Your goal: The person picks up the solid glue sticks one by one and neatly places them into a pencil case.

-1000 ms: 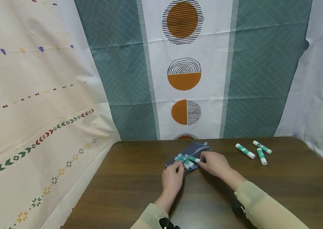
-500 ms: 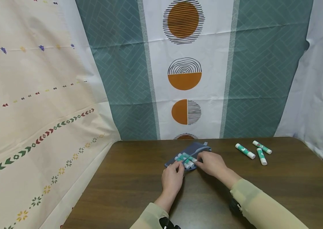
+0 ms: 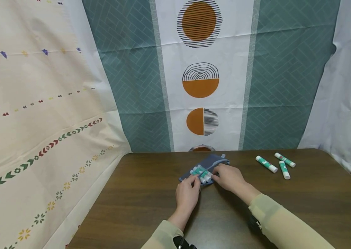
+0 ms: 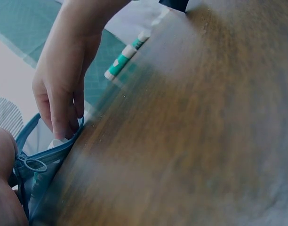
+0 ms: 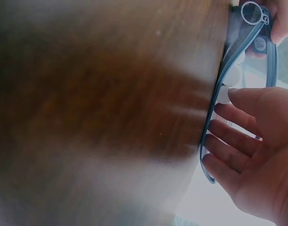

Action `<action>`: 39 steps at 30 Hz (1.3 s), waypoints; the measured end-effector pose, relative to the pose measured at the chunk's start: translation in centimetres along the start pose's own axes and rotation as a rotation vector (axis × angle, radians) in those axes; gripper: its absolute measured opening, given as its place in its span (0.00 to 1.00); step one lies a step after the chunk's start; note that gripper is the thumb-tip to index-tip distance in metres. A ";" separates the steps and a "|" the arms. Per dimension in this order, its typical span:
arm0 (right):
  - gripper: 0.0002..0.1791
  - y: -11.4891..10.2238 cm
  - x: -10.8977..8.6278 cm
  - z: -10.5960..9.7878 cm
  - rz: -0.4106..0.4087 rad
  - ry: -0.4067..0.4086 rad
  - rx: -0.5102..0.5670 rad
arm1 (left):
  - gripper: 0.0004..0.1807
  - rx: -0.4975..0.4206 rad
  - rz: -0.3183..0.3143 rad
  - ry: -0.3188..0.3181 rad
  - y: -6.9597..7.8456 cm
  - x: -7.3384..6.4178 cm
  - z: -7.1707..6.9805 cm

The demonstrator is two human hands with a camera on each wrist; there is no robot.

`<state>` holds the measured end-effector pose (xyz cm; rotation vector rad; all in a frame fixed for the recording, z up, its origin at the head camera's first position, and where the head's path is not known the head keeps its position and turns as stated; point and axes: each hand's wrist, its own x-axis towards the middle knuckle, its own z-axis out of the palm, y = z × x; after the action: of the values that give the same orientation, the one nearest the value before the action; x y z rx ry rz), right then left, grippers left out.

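Observation:
A blue zip pouch (image 3: 208,162) with a see-through side lies near the table's far edge, its zip undone. Several green-and-white glue sticks (image 3: 201,174) lie side by side within it. My left hand (image 3: 187,197) pinches the pouch's edge at the left end of the zip, by the ring-shaped zip pull (image 5: 251,12). At the pouch mouth is my right hand (image 3: 229,178), fingers inside the zip edge. Its thumb and index finger pinch the white end of a glue stick (image 5: 224,95), most of which is inside the pouch.
Three loose glue sticks lie at the back right: one on the left (image 3: 266,164), one behind (image 3: 285,160) and one in front (image 3: 284,170). The brown wooden table (image 3: 132,207) ends at a patterned curtain (image 3: 206,103).
My right hand has moved a little to the left, sliding the glue stick deeper into the pouch beside the others. My left hand has stayed at the pouch edge.

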<state>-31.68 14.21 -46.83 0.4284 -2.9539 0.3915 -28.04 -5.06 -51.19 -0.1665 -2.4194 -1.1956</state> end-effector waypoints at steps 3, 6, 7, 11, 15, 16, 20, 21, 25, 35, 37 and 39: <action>0.11 0.0 -0.1 0.1 -0.004 0.007 0.000 | 0.13 0.004 -0.006 -0.003 0.0 0.0 0.0; 0.12 0.1 -0.2 0.1 -0.011 0.013 0.004 | 0.14 0.010 -0.002 -0.003 0.0 -0.1 0.0; 0.12 0.0 -0.2 0.1 -0.012 0.013 0.006 | 0.13 0.012 0.001 -0.002 0.0 -0.1 -0.1; 0.13 0.1 -0.2 0.0 -0.014 0.011 0.004 | 0.13 0.011 0.012 0.001 0.1 0.0 -0.1; 0.14 0.2 -0.3 -0.1 -0.015 0.009 0.007 | 0.12 0.005 0.034 0.020 -0.1 0.1 0.0; 0.14 0.3 -0.3 -0.1 -0.015 0.009 0.008 | 0.12 0.004 0.038 0.023 -0.1 0.1 0.0; 0.16 0.3 -0.5 -0.3 -0.020 0.014 0.011 | 0.12 0.006 0.030 0.022 -0.1 0.1 0.0; 0.16 0.3 -0.6 -0.3 -0.021 0.016 0.012 | 0.12 0.008 0.026 0.015 0.0 0.1 -0.1; 0.17 0.4 -1.2 -0.6 -0.024 0.023 0.020 | 0.11 0.013 0.016 0.007 0.1 0.1 0.0; 0.23 2.0 -3.3 -2.1 0.002 0.048 0.078 | 0.11 0.013 0.013 -0.002 0.0 0.2 0.0; 0.24 2.3 -3.7 -2.5 0.019 0.046 0.089 | 0.12 0.012 0.010 -0.003 0.0 0.1 0.0; 0.26 2.7 -4.0 -2.9 0.032 0.048 0.098 | 0.12 0.012 0.007 -0.008 0.0 0.1 -0.1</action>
<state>-28.40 18.59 -45.40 0.3776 -2.9073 0.5441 -28.12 -5.12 -51.10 -0.1767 -2.4300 -1.1795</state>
